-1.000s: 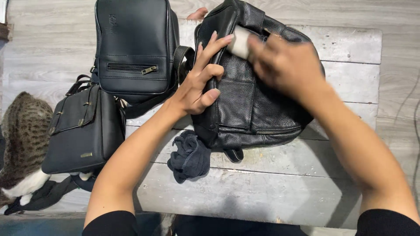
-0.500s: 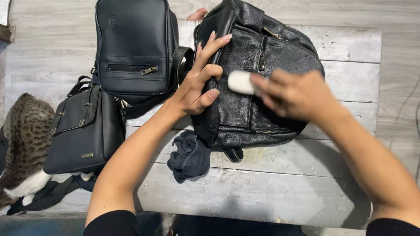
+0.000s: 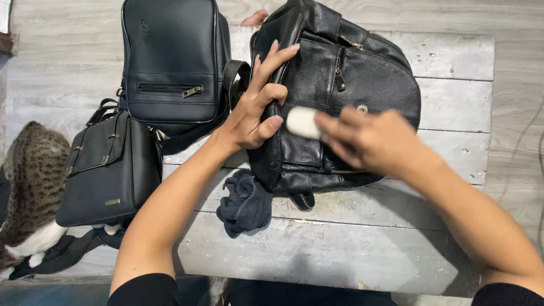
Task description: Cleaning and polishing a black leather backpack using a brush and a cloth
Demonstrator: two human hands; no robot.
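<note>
While the left hand (image 3: 258, 110) lies spread against the side of the black leather backpack (image 3: 340, 107), fingers fanned up along its edge and the thumb pressing into the front panel, the right hand (image 3: 371, 139) pinches a small white pad (image 3: 302, 122) between its fingertips. That pad sits on the bag's front face, just beside the left thumb and between the two hands. The right hand is blurred, so its exact finger placement is hard to read, but it is clearly closed round the pad's right end.

The backpack lies flat on a weathered grey wooden table (image 3: 453, 56), its zip pulls and a metal snap showing above the right hand. A crumpled dark cloth (image 3: 245, 203) lies on the table just below the bag's lower left corner, near the left forearm. Left of the left arm, a smooth black backpack (image 3: 170, 62) lies flat, and a smaller black handbag (image 3: 107, 170) lies below it, overlapping its strap. A spotted cat (image 3: 28, 187) lies at the far left edge, beside the handbag.
</note>
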